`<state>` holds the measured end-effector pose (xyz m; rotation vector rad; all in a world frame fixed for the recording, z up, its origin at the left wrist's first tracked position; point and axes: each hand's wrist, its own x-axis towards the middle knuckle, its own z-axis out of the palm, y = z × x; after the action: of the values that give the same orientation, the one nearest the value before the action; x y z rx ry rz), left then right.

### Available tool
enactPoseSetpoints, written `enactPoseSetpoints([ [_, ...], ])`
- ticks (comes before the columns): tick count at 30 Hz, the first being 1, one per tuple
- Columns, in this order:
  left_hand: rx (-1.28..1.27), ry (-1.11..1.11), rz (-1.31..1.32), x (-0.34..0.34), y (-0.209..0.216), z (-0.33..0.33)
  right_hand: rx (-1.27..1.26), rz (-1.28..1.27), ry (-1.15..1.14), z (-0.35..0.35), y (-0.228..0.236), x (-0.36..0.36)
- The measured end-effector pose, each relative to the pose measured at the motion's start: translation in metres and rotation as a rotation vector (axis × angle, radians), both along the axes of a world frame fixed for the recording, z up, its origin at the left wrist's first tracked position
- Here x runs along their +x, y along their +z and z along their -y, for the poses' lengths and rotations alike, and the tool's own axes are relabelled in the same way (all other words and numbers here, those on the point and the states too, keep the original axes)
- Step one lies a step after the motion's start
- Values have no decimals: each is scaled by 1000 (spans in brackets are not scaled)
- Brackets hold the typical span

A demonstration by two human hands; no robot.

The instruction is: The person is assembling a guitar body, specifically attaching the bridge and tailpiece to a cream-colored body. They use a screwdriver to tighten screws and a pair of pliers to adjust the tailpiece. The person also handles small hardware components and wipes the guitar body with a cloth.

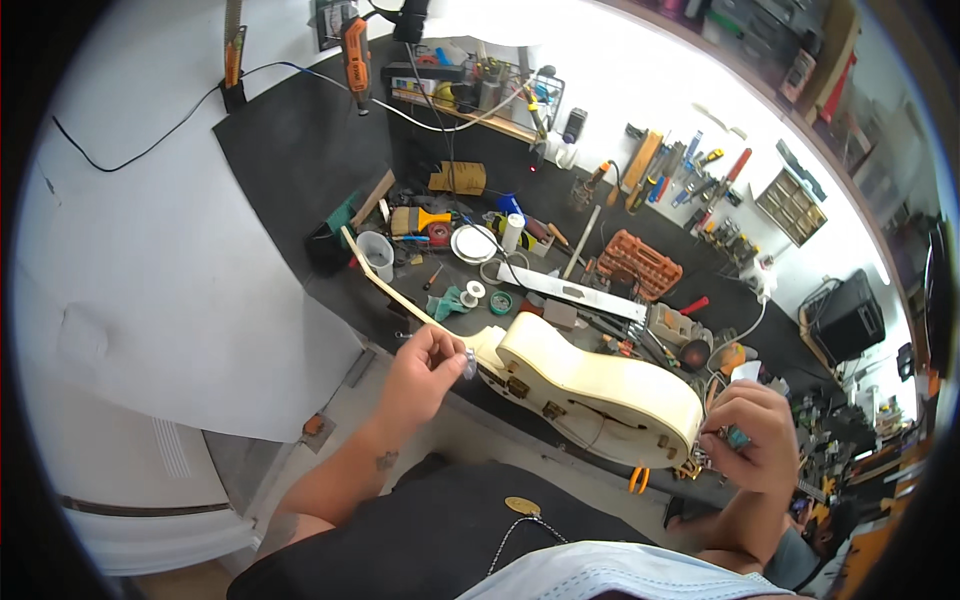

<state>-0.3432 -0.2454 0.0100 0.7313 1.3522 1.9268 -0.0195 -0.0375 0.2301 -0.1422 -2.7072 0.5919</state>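
A cream electric guitar [600, 375] is tilted on its side in front of me, its slim neck running to the upper left. Its face, with metal pickups and a dark slot, is turned toward me. My left hand [420, 375] is closed in a pinch beside the neck joint, with a small shiny, crumpled-looking piece [470, 364] at its fingertips. At the tail end of the body, my right hand [752, 435] has its fingers curled together. A bit of teal shows among them, but what they grip is mostly hidden.
Behind the guitar, a dark workbench carries a white tub [375, 256], a paintbrush [418, 220], a solder spool [473, 291], a long metal bar [575, 292] and an orange tool case [638, 265]. An orange rotary tool [356, 62] hangs above. Orange-handled pliers [639, 480] are below the body.
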Motion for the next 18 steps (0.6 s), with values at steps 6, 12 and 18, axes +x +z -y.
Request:
enactPoseSetpoints([
  [6, -37, -23, -42, -47, -18, 28, 155, 107, 16, -23, 36, -109],
  [12, -52, -96, 51, -131, -33, 19, 206, 314, -158, -80, 18, -238],
  [18, -130, -249, -135, -229, -65, 4, 105, 599, -330, -89, 2, -353],
])
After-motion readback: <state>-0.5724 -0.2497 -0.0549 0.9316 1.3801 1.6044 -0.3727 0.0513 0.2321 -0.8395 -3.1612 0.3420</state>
